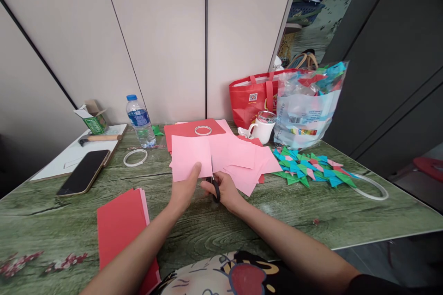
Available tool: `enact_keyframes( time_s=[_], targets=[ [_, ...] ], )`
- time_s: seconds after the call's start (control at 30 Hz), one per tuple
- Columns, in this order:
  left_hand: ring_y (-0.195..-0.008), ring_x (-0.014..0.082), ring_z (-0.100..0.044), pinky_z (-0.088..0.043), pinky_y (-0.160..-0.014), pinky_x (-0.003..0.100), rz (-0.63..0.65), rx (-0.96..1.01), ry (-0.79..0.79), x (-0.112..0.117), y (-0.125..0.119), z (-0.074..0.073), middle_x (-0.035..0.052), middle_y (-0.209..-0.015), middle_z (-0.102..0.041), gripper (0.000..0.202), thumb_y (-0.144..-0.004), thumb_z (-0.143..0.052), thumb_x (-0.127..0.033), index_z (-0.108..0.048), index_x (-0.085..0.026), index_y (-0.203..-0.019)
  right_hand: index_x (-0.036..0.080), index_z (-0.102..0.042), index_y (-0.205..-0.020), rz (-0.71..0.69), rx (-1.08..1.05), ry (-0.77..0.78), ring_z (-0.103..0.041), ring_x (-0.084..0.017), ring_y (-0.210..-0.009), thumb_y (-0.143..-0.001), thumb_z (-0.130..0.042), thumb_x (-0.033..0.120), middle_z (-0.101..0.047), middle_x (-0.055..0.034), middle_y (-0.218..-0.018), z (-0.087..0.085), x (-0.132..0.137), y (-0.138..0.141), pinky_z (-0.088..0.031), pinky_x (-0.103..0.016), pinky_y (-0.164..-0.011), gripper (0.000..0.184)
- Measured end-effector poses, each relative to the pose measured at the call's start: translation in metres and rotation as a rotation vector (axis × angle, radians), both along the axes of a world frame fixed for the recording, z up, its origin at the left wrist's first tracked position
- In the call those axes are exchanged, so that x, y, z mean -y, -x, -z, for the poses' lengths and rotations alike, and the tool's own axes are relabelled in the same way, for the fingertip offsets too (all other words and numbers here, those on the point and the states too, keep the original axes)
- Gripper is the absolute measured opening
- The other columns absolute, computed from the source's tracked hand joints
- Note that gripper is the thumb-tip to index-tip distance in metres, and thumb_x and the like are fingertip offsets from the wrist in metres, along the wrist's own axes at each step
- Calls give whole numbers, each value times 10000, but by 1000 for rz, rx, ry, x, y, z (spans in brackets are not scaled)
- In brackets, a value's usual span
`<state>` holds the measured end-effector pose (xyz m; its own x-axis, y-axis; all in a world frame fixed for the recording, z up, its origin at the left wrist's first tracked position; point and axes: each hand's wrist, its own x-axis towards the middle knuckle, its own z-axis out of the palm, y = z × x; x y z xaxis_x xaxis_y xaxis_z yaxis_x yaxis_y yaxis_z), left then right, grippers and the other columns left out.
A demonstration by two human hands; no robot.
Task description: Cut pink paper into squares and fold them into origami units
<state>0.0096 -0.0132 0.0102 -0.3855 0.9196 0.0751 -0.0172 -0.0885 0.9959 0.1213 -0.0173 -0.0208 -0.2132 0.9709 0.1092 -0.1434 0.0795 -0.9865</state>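
My left hand [186, 186] is closed on a pink sheet of paper [190, 154], thumb on top near its lower right part. Scissors [216, 190] with black handles are gripped in my right hand [226, 190], their blades pointing away from me at the sheet's right edge. Behind and to the right lie several loose pink sheets [240, 153], partly overlapping. Beneath them is a larger red sheet [180, 133] with a white ring [203, 130] on it. A stack of red and pink paper [119, 226] lies by my left forearm, which covers part of it.
Left are a phone [83, 173], a hammer [100, 138], a small green box [93, 120], a water bottle [141, 122] and a white ring [135, 157]. Right are a mug [263, 128], a red bag [242, 101], a plastic bag [304, 110] and folded paper pieces [308, 168].
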Motion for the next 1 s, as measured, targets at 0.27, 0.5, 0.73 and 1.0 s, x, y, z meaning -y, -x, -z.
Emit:
enact_keyframes(
  time_s=[0.27,0.5,0.73,1.0],
  targets=[
    [-1094,190,-525,-384,-963,304,13,-12,-18,-2,1,5,111,-1102,-613,374,-689,-639,-303,-559,-149,-1020,162,-545,-730,28,33,8,-489,-112,-489,-546,-710,479,-536,32,-534,-1,-1,-1,-381,-224,-469,402],
    [-1089,195,-529,-386,-961,317,31,-7,-33,-3,1,7,104,-1089,-621,369,-693,-634,-324,-568,-161,-1017,164,-541,-713,35,17,8,-495,-107,-479,-549,-709,473,-530,37,-547,1,-1,0,-387,-220,-456,389],
    [-1091,195,-528,-383,-963,307,8,-4,-28,-2,0,3,111,-1085,-621,369,-688,-640,-307,-563,-151,-1013,167,-528,-696,53,23,11,-491,-107,-459,-554,-708,469,-522,35,-529,-1,0,0,-377,-216,-427,380],
    [-1058,187,-548,-383,-963,315,27,2,-51,-2,1,5,89,-1083,-627,408,-694,-640,-304,-554,-170,-1070,168,-529,-691,57,45,12,-492,-114,-443,-565,-688,501,-522,32,-504,-2,0,-1,-371,-225,-422,390]
  ],
)
